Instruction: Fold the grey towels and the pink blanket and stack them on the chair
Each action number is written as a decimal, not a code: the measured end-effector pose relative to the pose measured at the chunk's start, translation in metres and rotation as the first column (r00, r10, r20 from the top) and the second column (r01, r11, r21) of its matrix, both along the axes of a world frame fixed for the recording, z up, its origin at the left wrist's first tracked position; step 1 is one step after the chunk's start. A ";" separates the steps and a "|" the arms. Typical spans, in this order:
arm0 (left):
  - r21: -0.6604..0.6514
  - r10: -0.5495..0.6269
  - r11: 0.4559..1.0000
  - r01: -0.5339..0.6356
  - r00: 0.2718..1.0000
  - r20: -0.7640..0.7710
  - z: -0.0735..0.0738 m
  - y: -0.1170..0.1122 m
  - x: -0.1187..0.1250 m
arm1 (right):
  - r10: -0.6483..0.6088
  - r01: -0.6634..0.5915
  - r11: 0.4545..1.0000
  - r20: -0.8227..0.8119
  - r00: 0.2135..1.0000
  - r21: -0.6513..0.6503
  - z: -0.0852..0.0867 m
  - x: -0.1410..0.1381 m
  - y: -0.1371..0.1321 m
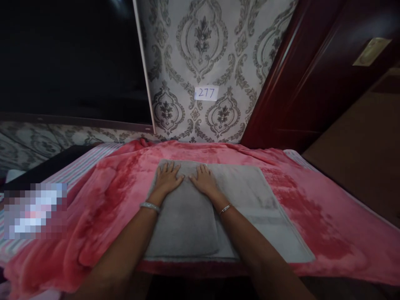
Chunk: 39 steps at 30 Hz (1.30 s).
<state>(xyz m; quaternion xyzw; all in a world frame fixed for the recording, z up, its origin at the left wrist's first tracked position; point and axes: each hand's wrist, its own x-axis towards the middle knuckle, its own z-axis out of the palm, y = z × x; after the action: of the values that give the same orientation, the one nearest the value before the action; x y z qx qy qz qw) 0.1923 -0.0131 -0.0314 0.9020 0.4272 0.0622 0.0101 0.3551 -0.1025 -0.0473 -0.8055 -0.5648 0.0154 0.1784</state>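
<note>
A grey towel (187,225) lies on a pink plush blanket, its left part folded over so that a double layer covers the left side. The single layer on the right is paler, with a smooth band across it. My left hand (167,178) rests flat on the far left of the folded part, fingers spread. Just right of it, my right hand (203,179) presses palm down near the far end of the fold, thumb out to the side and its other fingers close together. Neither hand grips anything.
The pink blanket (312,225) covers the surface, over a striped cloth (81,166). Behind stands a patterned wall with a paper label (206,93) reading 277. A large dark screen (71,62) is at the left, a dark red door (300,83) at the right.
</note>
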 end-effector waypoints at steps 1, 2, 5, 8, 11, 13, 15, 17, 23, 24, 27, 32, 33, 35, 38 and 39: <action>-0.001 0.004 1.000 -0.004 1.000 -0.007 0.000 0.000 0.000 | -0.011 0.010 0.999 -0.019 1.000 -0.043 -0.001 -0.002 -0.002; 0.002 0.006 1.000 -0.006 1.000 -0.012 0.001 0.000 0.000 | -0.019 0.016 0.998 -0.038 0.999 -0.068 -0.002 -0.003 -0.003; 0.024 0.000 1.000 0.000 1.000 -0.011 0.003 -0.001 0.000 | 0.027 -0.031 0.998 -0.072 0.997 -0.050 0.000 0.004 -0.007; 0.026 0.000 1.000 0.000 1.000 -0.010 0.006 0.001 0.001 | 0.014 -0.014 1.000 -0.066 0.998 0.001 0.006 0.033 -0.030; 0.023 -0.009 1.000 0.009 1.000 -0.015 0.007 0.004 0.002 | -0.165 0.166 0.984 -0.030 0.986 0.066 0.012 0.084 -0.087; 0.024 -0.021 1.000 0.021 1.000 -0.014 0.006 0.005 0.003 | -0.335 0.337 0.937 -0.032 0.942 0.096 0.015 0.120 -0.137; 0.027 -0.028 0.999 0.029 1.000 -0.014 0.006 0.006 0.003 | -0.507 0.512 0.855 -0.084 0.858 0.075 0.016 0.150 -0.183; 0.038 -0.029 0.999 0.030 1.000 -0.009 0.007 0.006 0.003 | -0.582 0.589 0.808 -0.130 0.803 0.020 0.015 0.169 -0.216; 0.060 -0.133 0.989 0.131 0.991 0.022 0.027 -0.016 0.005 | -0.538 0.537 0.839 -0.276 0.797 -0.087 0.009 0.181 -0.245; 0.042 -0.175 0.984 0.174 0.984 0.021 0.030 -0.025 0.008 | -0.515 0.514 0.853 -0.304 0.802 -0.088 0.010 0.181 -0.245; -0.014 -0.354 0.935 0.354 0.935 0.011 0.030 -0.061 0.019 | -0.431 0.435 0.897 -0.387 0.815 -0.083 0.013 0.184 -0.249; -0.073 -0.458 0.886 0.458 0.889 0.021 0.004 -0.104 0.030 | -0.371 0.386 0.920 -0.456 0.809 -0.064 0.017 0.186 -0.256; -0.069 -0.456 0.887 0.457 0.889 0.029 -0.001 -0.107 0.030 | -0.373 0.395 0.917 -0.477 0.796 -0.058 0.018 0.185 -0.257; -0.064 -0.461 0.884 0.463 0.886 0.044 -0.007 -0.108 0.028 | -0.343 0.398 0.917 -0.589 0.732 -0.039 0.024 0.180 -0.255; -0.068 -0.460 0.883 0.465 0.884 0.077 -0.007 -0.103 0.027 | -0.177 0.357 0.933 -0.804 0.568 0.046 0.046 0.164 -0.240; -0.084 -0.457 0.881 0.465 0.884 0.094 -0.006 -0.101 0.028 | -0.119 0.340 0.937 -0.838 0.532 0.083 0.058 0.155 -0.230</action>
<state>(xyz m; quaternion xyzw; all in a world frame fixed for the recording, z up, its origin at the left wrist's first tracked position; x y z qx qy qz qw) 0.2198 -0.1142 -0.0371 0.9731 0.2023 0.0678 0.0868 0.5099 -0.3324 0.0105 -0.7449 -0.3021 0.2973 0.5153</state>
